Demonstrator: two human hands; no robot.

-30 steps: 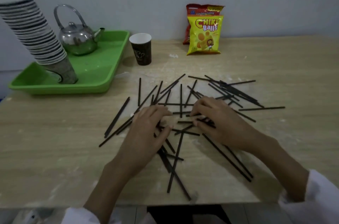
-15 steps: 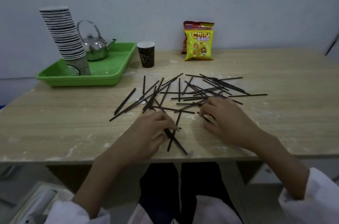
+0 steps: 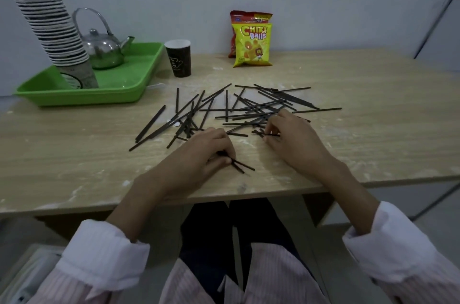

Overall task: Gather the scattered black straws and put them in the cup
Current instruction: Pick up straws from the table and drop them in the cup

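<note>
Several black straws [image 3: 239, 110] lie scattered and crossed in the middle of the wooden table [image 3: 373, 129]. A dark paper cup [image 3: 178, 58] with a white rim stands upright behind them, next to the tray. My left hand [image 3: 199, 156] rests on the table near its front edge, fingers closed around a few straws whose ends stick out to the right. My right hand [image 3: 291, 139] lies at the near edge of the pile, fingertips pinching straws against the table.
A green tray [image 3: 129, 87] at the back left holds a tilted tall stack of paper cups [image 3: 53, 29] and a metal kettle [image 3: 103, 48]. Two snack bags [image 3: 252, 42] lean on the wall behind the pile.
The camera has pulled back and up. My left hand has drawn toward the table's front edge, closing on a few straws. My right hand has stayed at the pile's near side.
</note>
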